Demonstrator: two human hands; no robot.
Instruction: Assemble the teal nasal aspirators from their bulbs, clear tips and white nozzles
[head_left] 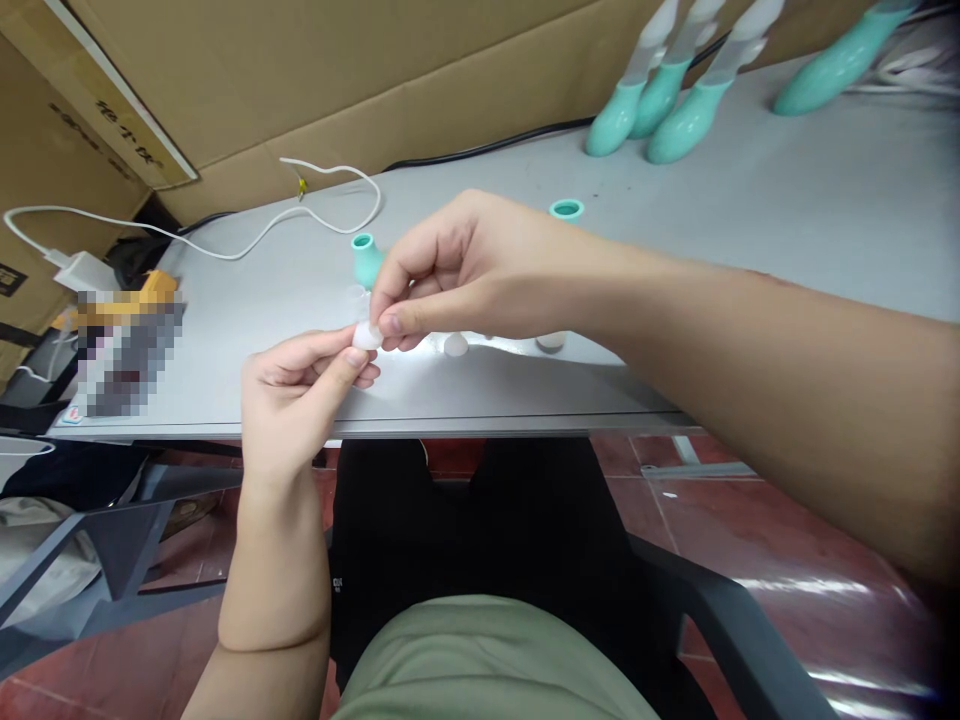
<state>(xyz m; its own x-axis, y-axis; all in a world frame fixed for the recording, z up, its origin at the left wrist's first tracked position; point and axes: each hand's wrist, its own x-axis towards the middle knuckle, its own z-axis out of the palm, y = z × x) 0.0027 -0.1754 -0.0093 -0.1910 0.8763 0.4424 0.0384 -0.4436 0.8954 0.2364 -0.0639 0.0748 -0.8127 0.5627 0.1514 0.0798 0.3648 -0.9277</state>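
Observation:
Between both hands is a small white translucent cap-like piece (366,336). My left hand (300,385) pinches it from below with thumb and forefinger. From above, the fingertips of my right hand (457,275) are closed on its upper right side, partly covering it. Just behind the fingers stands a teal bulb (366,264) with an open rim, and a clear part (358,298) shows faintly in front of it. Another teal open rim (566,209) rises behind my right wrist; its body is hidden. A small white piece (456,345) lies on the table below my right hand.
Several teal bulbs (679,120) with clear tubes and white tips stand at the back right. A white cable (259,235) and charger (86,270) lie at the left, near a yellow object (159,287). Cardboard (337,80) lines the back of the grey table (787,210).

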